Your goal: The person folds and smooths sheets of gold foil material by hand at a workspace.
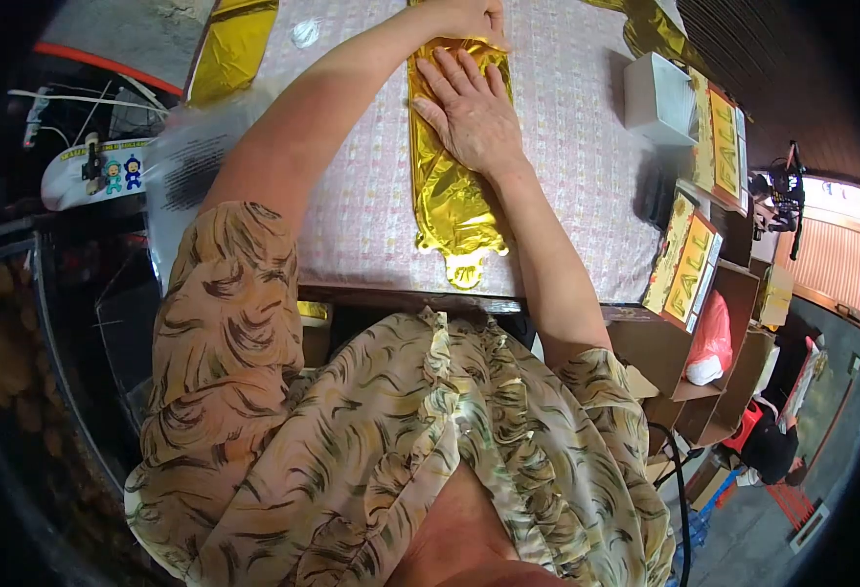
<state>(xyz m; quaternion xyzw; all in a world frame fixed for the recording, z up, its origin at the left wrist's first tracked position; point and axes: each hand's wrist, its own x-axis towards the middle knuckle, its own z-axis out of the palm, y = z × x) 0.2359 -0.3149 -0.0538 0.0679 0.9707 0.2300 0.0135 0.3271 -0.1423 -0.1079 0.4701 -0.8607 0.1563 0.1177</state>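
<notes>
A long flat piece of shiny gold foil [454, 201], looking like a deflated foil balloon, lies lengthwise on the patterned tablecloth [352, 196]. Its near end has a small scalloped tab close to the table's front edge. My right hand [474, 119] presses palm down on the upper part of the foil, fingers outstretched. At the foil's far end, my left hand [467, 20] has its fingers bent at the edge and seems to pinch it. The top of the frame cuts off part of that hand.
More gold foil [232, 54] lies at the far left, with another gold piece [660, 34] far right. A white box [660, 98] and cartons marked FALL [692, 259] line the right edge. A clear plastic bag [190, 161] hangs at the left edge, near a skateboard [97, 174].
</notes>
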